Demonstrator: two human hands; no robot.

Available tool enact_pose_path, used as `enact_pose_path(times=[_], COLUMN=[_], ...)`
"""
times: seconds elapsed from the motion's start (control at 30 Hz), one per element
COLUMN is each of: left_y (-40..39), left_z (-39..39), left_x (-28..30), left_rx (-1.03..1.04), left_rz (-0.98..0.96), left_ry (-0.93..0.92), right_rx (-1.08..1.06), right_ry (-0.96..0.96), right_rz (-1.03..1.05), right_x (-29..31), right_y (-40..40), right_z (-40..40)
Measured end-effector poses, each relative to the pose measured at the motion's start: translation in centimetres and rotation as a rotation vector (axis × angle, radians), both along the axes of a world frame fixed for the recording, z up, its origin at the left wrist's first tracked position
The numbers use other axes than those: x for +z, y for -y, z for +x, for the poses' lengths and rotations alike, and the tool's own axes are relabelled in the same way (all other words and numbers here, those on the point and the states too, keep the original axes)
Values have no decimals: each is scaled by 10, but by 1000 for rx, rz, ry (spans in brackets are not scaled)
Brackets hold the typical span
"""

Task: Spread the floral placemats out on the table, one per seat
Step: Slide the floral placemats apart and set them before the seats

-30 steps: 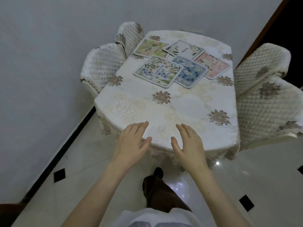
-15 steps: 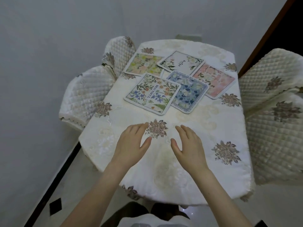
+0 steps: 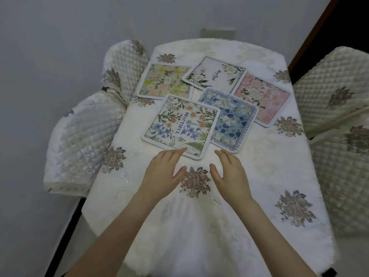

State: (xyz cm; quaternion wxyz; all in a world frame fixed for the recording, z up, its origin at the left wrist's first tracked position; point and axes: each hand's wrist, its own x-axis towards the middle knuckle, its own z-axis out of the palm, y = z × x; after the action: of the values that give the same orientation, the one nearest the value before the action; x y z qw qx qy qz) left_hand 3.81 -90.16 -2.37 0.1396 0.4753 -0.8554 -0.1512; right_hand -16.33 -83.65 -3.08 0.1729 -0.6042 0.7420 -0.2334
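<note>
Beneath overlapping neighbours, blue placemat (image 3: 229,120) and yellow placemat (image 3: 165,81) partly hidden; both hands (image 3: 162,172) (image 3: 231,173) empty, fingers spread.

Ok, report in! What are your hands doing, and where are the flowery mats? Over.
Both hands, left hand and right hand, open, empty. Five placemats bunched, overlapping, far end of table. Nothing blocking.

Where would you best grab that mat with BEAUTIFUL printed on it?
Probably the BEAUTIFUL mat's near corner, approached from the person's side. It lies flat on top, overlapping the blue mat, and that corner rests on bare tablecloth just ahead of the left hand.
</note>
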Motion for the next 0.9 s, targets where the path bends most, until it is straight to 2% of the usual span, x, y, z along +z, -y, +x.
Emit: enact_pose_path(times=[0.2, 0.4, 0.53, 0.63, 0.9], left_y=[113, 190, 213, 220, 215], left_z=[13, 27, 36, 36, 42], left_x=[-40, -90, -118, -128, -130], left_rx=[73, 306, 415, 451, 507], left_rz=[137, 325, 350, 325, 346], left_ry=[38, -22, 89, 136, 86], right_rx=[-157, -355, -407, -422, -445], right_ry=[155, 216, 115, 99, 87], right_rz=[72, 264, 351, 325, 294], right_x=[-32, -81, -106, -113, -113], right_y=[83, 143, 159, 166, 166], right_z=[9, 22, 31, 35, 46])
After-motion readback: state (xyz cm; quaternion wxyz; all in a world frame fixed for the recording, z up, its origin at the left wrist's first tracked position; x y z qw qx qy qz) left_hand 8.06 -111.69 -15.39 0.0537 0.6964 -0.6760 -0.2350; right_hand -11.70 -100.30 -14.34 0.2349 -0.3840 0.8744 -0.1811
